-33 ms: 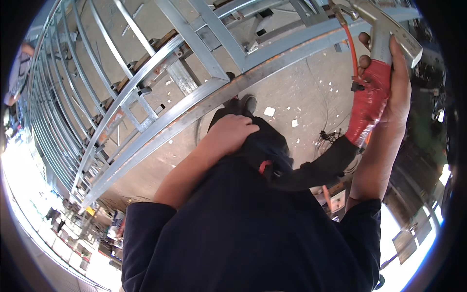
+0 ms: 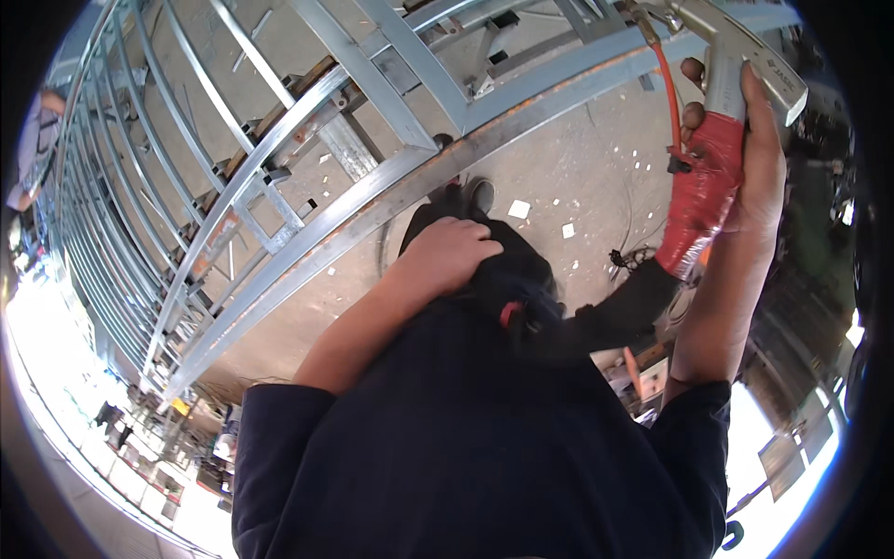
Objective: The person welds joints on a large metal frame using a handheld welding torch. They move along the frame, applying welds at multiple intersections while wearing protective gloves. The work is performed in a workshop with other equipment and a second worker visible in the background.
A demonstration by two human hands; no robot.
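My right hand (image 2: 756,154) is wrapped round the grip of a grey metal welding gun (image 2: 736,56). Red tape (image 2: 703,186) covers its lower handle, and a thick black sleeved cable (image 2: 624,312) runs from there back toward my body. A thin red hose (image 2: 669,84) goes along the gun's side. Its tip lies by the upper edge, partly cut off, near the metal frame. My left hand (image 2: 452,253) lies on my dark trouser leg with its fingers loosely bent and nothing visible in them.
A large welded steel frame (image 2: 559,88) with many curved bars spans the left and top, close in front of my legs. White scraps (image 2: 519,210) and thin wires litter the concrete floor. Another person (image 2: 42,135) is at the far left edge. Cluttered equipment stands at right.
The view has shifted slightly. The other person's arm at the left edge has moved a little lower. Both my hands keep their places and hold.
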